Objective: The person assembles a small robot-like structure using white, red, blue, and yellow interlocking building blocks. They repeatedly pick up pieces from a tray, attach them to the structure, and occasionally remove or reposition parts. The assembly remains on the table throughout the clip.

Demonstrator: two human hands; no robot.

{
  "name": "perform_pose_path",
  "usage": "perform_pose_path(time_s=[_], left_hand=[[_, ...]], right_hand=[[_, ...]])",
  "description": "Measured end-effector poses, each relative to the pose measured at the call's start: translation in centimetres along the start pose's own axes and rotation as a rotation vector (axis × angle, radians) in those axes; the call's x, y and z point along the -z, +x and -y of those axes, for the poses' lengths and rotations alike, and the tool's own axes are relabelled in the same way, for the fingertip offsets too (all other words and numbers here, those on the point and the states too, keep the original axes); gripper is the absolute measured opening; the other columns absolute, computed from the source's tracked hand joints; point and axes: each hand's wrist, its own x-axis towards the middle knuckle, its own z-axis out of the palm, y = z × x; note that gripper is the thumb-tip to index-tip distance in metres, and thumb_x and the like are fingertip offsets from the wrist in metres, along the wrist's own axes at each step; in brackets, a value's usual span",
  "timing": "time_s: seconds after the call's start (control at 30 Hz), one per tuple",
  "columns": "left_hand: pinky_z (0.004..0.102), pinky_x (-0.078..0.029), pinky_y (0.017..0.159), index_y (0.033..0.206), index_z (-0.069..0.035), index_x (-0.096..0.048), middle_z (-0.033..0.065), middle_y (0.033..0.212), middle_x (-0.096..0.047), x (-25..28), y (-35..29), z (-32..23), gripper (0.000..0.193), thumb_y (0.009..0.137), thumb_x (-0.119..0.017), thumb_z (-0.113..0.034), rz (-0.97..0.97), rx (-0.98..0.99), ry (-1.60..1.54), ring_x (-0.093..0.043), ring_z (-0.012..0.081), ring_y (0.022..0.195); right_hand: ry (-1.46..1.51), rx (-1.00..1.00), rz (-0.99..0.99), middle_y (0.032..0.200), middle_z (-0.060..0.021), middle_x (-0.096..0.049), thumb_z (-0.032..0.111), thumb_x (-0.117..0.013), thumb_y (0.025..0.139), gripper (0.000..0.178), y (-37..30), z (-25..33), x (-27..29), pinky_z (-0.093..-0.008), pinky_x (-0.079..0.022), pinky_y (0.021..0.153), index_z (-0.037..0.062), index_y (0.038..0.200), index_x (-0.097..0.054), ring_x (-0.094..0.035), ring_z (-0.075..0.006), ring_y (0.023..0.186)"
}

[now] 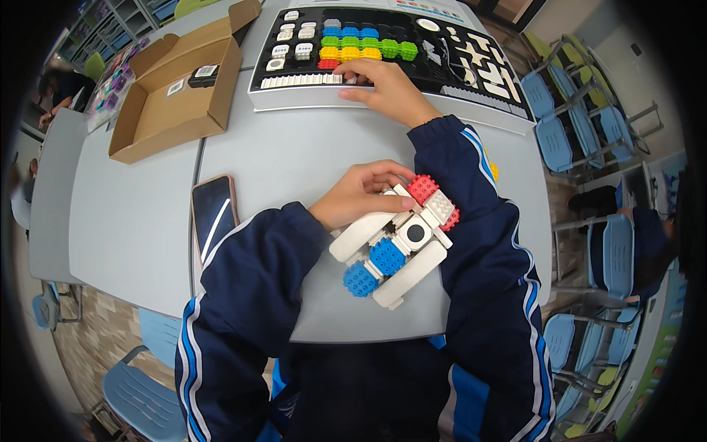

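Observation:
My left hand (362, 195) is closed on a model built of toy blocks (387, 256), held above the near part of the table. The model has long white side pieces, a white cube with a round dark disc, two blue studded blocks, and red and pale studded blocks at its far end. My right hand (384, 88) reaches to the front edge of the block kit tray (294, 101). Its bent fingers and thumb stand apart over a row of white connector pieces (302, 80), beside a red block (328, 64). The fingertips partly cover the pieces under them.
The tray also holds blue, green and yellow blocks (350, 54), white cubes and white frame parts. An open cardboard box (166, 107) stands at the far left. A phone (214, 214) lies by my left sleeve, a yellow piece (493, 172) by my right. Chairs (563, 110) stand around.

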Motion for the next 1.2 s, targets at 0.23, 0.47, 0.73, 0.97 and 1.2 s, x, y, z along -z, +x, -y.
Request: perform_pose_path(time_s=[0.23, 0.47, 0.73, 0.97, 1.2], left_hand=[[0.0288, -0.043, 0.096, 0.123, -0.002, -0.056, 0.0067, 0.108, -0.065, -0.1, -0.1, -0.2, 0.043, 0.084, -0.071, -0.012, -0.003, 0.016, 0.004, -0.059, 0.0132, 0.104], [0.0292, -0.043, 0.096, 0.124, -0.001, -0.055, 0.0068, 0.109, -0.064, -0.1, -0.2, -0.4, 0.044, 0.084, -0.070, -0.012, -0.010, 0.027, 0.061, -0.059, 0.0136, 0.105], [0.0285, -0.044, 0.095, 0.125, -0.001, -0.054, 0.0068, 0.112, -0.063, -0.2, -0.1, -0.6, 0.046, 0.084, -0.070, -0.012, -0.013, 0.059, 0.043, -0.058, 0.0134, 0.106], [0.0279, -0.044, 0.095, 0.126, -0.002, -0.054, 0.0067, 0.111, -0.063, -0.2, -0.2, -0.6, 0.045, 0.085, -0.069, -0.013, -0.018, 0.060, 0.060, -0.059, 0.0128, 0.105], [0.0266, -0.047, 0.090, 0.124, -0.003, -0.055, 0.0056, 0.105, -0.066, -0.4, -0.1, -0.7, 0.042, 0.085, -0.070, -0.011, -0.021, 0.052, 0.015, -0.061, 0.0118, 0.099]], right_hand=[[0.075, 0.003, -0.073, 0.106, -0.0140, -0.065, 0.024, -0.075, 0.081, 0.059, -0.2, 0.9, -0.2, -0.0337, -0.052, 0.085, 0.0058, 0.132, -0.051, -0.066, -0.0246, 0.096], [0.032, -0.284, 0.117, 0.107, -0.0172, -0.068, 0.027, -0.077, 0.080, 0.065, 0.0, 1.1, 1.9, -0.0339, -0.051, 0.086, 0.0051, 0.133, -0.048, -0.066, -0.0252, 0.099], [0.117, -0.131, 0.066, 0.105, -0.0180, -0.067, 0.031, -0.078, 0.078, 0.071, -0.7, -0.6, 0.7, -0.0383, -0.046, 0.094, 0.0076, 0.136, -0.045, -0.063, -0.0306, 0.108], [0.046, -0.055, 0.064, 0.110, -0.0177, -0.063, 0.029, -0.078, 0.077, 0.071, -0.7, -0.3, 0.1, -0.0387, -0.047, 0.093, 0.0072, 0.136, -0.045, -0.062, -0.0318, 0.109], [0.042, -0.042, 0.033, 0.110, -0.0172, -0.064, 0.025, -0.075, 0.080, 0.064, -0.8, -0.3, 1.7, -0.0367, -0.048, 0.092, 0.0083, 0.135, -0.048, -0.063, -0.0288, 0.107]])
